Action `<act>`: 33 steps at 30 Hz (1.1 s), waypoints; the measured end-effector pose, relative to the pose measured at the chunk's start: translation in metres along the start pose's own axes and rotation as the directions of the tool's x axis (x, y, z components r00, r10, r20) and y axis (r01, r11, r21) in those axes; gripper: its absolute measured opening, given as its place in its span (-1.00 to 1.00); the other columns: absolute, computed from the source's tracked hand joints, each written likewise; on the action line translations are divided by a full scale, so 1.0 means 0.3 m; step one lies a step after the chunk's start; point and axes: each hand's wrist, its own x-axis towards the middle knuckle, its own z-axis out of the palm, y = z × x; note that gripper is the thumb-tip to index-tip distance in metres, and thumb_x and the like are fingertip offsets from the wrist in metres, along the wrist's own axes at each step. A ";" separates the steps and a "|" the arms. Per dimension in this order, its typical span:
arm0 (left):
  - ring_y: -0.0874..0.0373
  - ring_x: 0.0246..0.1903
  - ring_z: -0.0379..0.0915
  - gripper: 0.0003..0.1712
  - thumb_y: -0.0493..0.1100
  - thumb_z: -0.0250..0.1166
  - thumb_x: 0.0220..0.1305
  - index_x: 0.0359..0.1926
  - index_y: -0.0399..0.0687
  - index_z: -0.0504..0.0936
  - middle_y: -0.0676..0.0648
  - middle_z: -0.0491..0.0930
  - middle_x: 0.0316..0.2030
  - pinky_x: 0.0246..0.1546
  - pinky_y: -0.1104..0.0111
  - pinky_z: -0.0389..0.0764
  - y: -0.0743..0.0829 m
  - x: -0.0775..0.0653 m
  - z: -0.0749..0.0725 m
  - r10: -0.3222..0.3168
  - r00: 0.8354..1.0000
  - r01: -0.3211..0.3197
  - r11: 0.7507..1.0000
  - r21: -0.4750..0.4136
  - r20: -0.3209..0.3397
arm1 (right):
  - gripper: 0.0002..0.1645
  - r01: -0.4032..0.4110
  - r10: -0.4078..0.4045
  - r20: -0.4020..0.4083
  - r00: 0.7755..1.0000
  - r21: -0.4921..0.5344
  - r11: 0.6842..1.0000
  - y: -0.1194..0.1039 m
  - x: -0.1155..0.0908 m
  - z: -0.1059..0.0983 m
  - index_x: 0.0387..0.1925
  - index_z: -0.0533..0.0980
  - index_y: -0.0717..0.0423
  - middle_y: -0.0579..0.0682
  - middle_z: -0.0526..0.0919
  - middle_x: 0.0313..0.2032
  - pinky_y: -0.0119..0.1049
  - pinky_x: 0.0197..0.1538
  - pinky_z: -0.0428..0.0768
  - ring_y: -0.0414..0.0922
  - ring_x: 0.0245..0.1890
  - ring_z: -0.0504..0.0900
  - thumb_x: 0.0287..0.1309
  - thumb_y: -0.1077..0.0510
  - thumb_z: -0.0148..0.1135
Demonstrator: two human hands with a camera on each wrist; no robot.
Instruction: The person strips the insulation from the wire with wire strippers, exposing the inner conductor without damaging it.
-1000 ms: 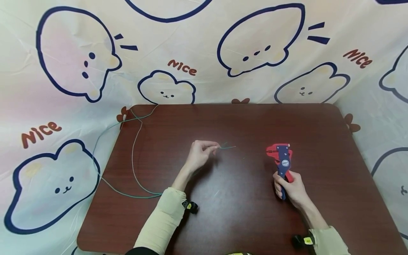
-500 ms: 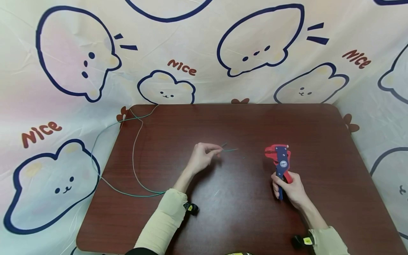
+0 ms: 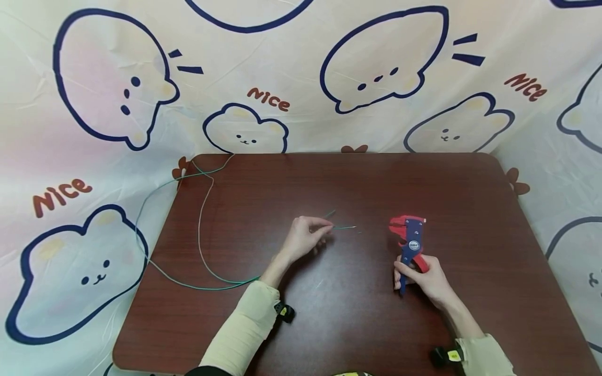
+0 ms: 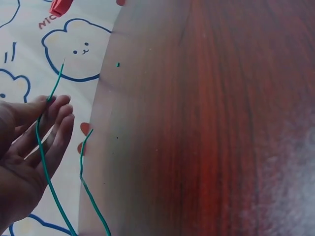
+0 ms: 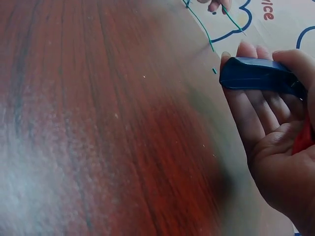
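My left hand [image 3: 303, 240] pinches a thin green wire [image 4: 44, 157] between thumb and forefinger, close to its end. A short length with a pale bare tip sticks out past the fingertips, pointing right in the head view. A second green wire end [image 4: 82, 177] lies free beside that hand. On the right, my right hand [image 3: 429, 275] grips a wire stripper [image 3: 414, 244] with red jaws and blue and red handles. The stripper's head points away from me, apart from the wire. In the right wrist view its blue handle [image 5: 258, 76] lies across the fingers.
Green wire loops [image 3: 199, 224] run over the left side of the brown table [image 3: 357, 313] and past its edge. A tiny green offcut [image 4: 117, 65] lies on the tabletop between the hands. A cartoon-printed cloth [image 3: 310, 130] hangs behind the table.
My left hand has moved right and slightly nearer to me with the wire. The stripper has shifted a little left, its handle end swinging left in the right hand.
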 end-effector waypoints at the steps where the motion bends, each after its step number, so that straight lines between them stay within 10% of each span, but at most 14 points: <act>1: -0.35 -0.57 0.72 -0.73 -0.21 0.36 0.58 0.11 -0.31 0.83 -0.36 0.84 -0.33 -0.47 0.05 0.79 0.000 -0.002 0.000 0.004 1.000 -0.004 1.000 0.004 -0.001 | -0.66 -0.004 0.004 0.004 1.000 0.003 1.000 0.001 0.001 -0.001 -0.02 0.43 0.70 -0.08 0.79 -0.40 -0.13 -0.22 0.87 -0.17 -0.43 0.84 0.64 0.32 0.15; 5: -0.21 -0.39 0.84 -0.73 -0.20 0.36 0.58 0.09 -0.30 0.84 -0.28 0.88 -0.23 -0.11 0.13 0.84 -0.005 0.000 0.004 0.103 0.993 -0.096 0.989 0.114 -0.063 | -0.65 -0.018 0.018 -0.003 1.000 -0.001 1.000 0.003 0.002 0.000 0.00 0.43 0.69 -0.09 0.79 -0.39 -0.13 -0.20 0.88 -0.18 -0.41 0.85 0.64 0.31 0.15; 9: -0.08 0.04 0.85 -0.74 -0.20 0.35 0.58 0.08 -0.27 0.85 -0.20 0.88 -0.01 0.13 0.07 0.80 -0.015 0.001 0.008 0.246 0.961 -0.201 0.936 0.288 -0.129 | -0.68 -0.025 0.025 -0.020 0.999 -0.013 1.000 0.007 -0.001 0.004 0.00 0.46 0.66 -0.10 0.81 -0.37 -0.14 -0.19 0.88 -0.19 -0.40 0.86 0.62 0.32 0.18; 15: -0.11 0.17 0.77 -0.70 -0.19 0.31 0.61 0.19 -0.19 0.81 -0.18 0.85 0.11 0.26 0.03 0.73 -0.026 0.001 0.007 0.321 0.938 -0.232 0.863 0.449 -0.132 | -0.69 -0.004 0.004 -0.009 1.000 -0.031 1.000 0.009 0.002 0.010 0.03 0.50 0.67 -0.09 0.84 -0.34 -0.13 -0.15 0.88 -0.17 -0.36 0.88 0.59 0.35 0.21; 23: -0.10 0.26 0.71 -0.64 -0.18 0.31 0.62 0.31 -0.09 0.75 -0.13 0.79 0.22 0.29 0.02 0.72 -0.036 0.013 -0.004 0.245 0.960 -0.140 0.839 0.526 -0.137 | -0.69 -0.006 0.006 -0.004 1.000 -0.044 0.999 0.009 0.002 0.007 0.03 0.51 0.65 -0.10 0.84 -0.32 -0.14 -0.12 0.88 -0.15 -0.34 0.89 0.59 0.33 0.21; 33: -0.12 0.12 0.79 -0.65 -0.14 0.31 0.62 0.28 -0.14 0.76 -0.19 0.82 0.17 0.14 -0.01 0.77 -0.055 0.019 -0.011 0.079 0.988 -0.005 0.874 0.486 -0.131 | -0.63 -0.027 0.028 0.007 1.000 -0.047 0.999 0.005 -0.001 0.009 0.09 0.47 0.69 -0.06 0.85 -0.31 -0.18 -0.10 0.87 -0.09 -0.32 0.91 0.58 0.33 0.23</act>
